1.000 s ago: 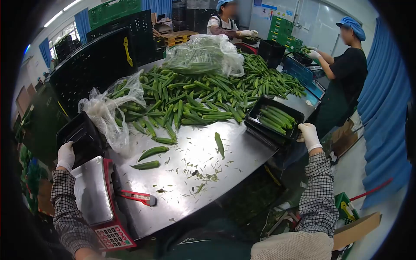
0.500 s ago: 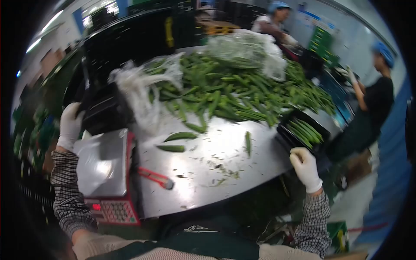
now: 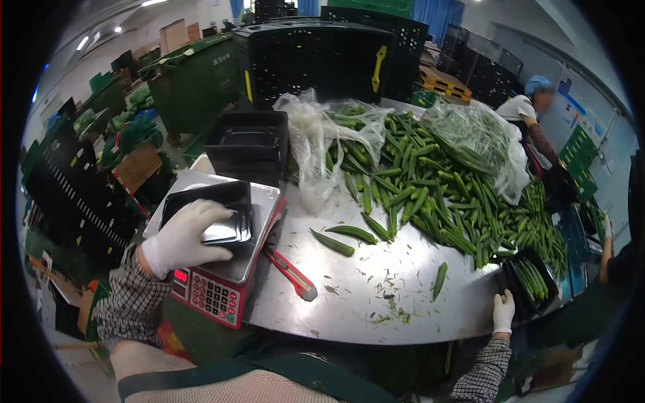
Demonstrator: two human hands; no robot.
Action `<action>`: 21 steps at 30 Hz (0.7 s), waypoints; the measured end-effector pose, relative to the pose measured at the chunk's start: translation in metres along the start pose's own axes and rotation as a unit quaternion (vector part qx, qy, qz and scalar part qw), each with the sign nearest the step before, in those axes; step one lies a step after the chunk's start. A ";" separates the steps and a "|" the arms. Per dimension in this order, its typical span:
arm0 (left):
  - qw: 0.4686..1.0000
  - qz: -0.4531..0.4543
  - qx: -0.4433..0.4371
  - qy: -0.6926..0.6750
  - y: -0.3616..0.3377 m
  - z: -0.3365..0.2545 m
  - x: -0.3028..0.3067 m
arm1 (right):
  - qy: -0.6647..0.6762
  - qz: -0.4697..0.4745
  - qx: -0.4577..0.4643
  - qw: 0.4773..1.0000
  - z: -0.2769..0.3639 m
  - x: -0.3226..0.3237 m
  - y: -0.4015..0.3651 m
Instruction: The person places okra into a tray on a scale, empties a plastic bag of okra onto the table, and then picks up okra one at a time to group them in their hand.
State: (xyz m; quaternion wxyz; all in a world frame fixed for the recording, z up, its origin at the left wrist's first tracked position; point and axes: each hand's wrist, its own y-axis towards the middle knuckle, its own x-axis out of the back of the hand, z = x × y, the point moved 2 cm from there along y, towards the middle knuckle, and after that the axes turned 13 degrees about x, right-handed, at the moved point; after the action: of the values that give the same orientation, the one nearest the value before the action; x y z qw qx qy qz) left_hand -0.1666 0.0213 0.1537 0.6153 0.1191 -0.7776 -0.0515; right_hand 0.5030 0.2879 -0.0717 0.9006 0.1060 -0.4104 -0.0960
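A black plastic tray (image 3: 233, 195) sits on the metal pan of a red electronic scale (image 3: 218, 299). My left hand (image 3: 188, 235), in a white glove, lies over the tray's near left part with thumb and fingers spread. At the table's right edge stands another black tray (image 3: 547, 269) with okra pods (image 3: 531, 279) lined up in it. My gloved right hand (image 3: 502, 312) is closed at the near left side of that tray, its fingertips against the rim. A large heap of okra (image 3: 430, 188) covers the back of the table.
Stacked black trays (image 3: 248, 141) stand behind the scale. A red utility knife (image 3: 292, 274) and several loose pods lie on the metal table (image 3: 363, 295). Clear plastic bags (image 3: 312, 161) rest on the heap. Co-workers stand at the right; one wears a blue cap (image 3: 537, 84).
My left hand has moved from beside the stacked trays to the scale, where a black tray now sits. The view has swung left; my right hand stays by the okra tray.
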 end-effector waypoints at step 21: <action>0.953 -0.055 0.287 0.078 0.400 0.091 -0.184 | -0.230 -0.024 0.172 0.958 0.031 -0.019 -0.025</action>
State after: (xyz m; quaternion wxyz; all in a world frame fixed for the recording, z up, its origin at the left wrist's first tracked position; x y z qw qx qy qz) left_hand -0.2636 0.4476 0.0486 0.6101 0.3375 -0.7011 0.1496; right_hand 0.4650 0.2652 -0.0728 0.7475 0.2438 -0.6142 -0.0672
